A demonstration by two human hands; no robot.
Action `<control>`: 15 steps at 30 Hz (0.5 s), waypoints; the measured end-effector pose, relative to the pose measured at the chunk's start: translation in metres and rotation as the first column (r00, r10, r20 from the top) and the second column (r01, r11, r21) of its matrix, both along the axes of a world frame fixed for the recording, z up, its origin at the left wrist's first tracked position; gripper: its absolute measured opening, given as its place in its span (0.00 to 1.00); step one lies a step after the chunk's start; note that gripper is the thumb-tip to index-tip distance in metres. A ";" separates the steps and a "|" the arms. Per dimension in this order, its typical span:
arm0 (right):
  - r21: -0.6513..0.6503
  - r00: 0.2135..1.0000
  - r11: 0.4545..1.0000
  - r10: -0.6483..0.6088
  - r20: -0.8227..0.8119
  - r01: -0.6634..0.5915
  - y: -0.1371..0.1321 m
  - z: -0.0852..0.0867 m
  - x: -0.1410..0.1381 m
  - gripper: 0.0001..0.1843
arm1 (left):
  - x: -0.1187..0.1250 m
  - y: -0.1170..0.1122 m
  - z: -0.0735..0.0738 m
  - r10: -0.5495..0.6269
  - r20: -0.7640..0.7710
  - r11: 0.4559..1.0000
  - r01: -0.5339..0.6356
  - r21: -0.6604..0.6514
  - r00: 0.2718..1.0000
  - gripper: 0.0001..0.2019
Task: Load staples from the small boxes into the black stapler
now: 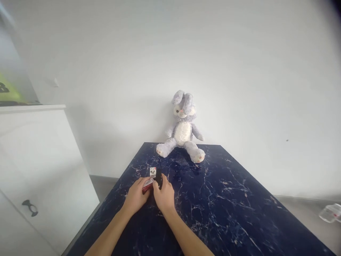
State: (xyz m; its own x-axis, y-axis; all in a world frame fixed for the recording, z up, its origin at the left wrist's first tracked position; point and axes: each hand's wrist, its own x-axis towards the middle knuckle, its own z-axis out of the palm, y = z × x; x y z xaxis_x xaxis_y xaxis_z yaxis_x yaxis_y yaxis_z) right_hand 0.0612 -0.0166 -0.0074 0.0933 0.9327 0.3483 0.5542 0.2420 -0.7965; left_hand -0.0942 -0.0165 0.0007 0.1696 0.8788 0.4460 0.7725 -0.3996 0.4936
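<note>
My left hand (136, 197) is closed round a small red box with a pale top (148, 184), just above or on the dark blue table. Beside it, my right hand (165, 195) grips a narrow black object (159, 175) between thumb and fingers; its kind is not clear. The right thumb reaches toward the red box, and I cannot tell if it touches. Just beyond my fingers is a small white label or box face (152, 172) with a dark picture and a red mark, next to the black object. My fingers hide the lower parts of these things.
A grey plush rabbit (182, 133) sits at the far end of the marbled blue table (218, 209), against the white wall (239, 71). At left stands a white cabinet (48, 156) with a dark handle. A clear plastic container (330, 213) lies beyond the table's right edge.
</note>
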 end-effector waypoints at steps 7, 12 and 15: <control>-0.005 0.996 1.000 0.016 -0.083 -0.016 0.020 -0.003 0.002 0.18 | -0.007 0.002 -0.001 0.050 0.092 0.998 -0.047 -0.035 0.995 0.15; -0.019 0.995 0.999 0.025 -0.093 -0.027 0.018 -0.009 0.003 0.16 | -0.001 0.009 -0.007 0.171 0.096 0.985 -0.169 -0.027 0.981 0.15; -0.022 0.995 0.998 0.054 -0.080 -0.056 0.027 -0.009 0.002 0.15 | 0.002 0.004 -0.007 0.181 0.115 0.983 -0.175 -0.054 0.977 0.18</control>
State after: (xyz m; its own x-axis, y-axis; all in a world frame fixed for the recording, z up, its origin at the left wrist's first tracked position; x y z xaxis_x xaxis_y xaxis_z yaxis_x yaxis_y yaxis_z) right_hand 0.0635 0.0106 -0.0160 0.0682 0.9453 0.3191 0.4758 0.2503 -0.8432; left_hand -0.0919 -0.0126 -0.0067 -0.0433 0.9091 0.4144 0.7639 -0.2372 0.6002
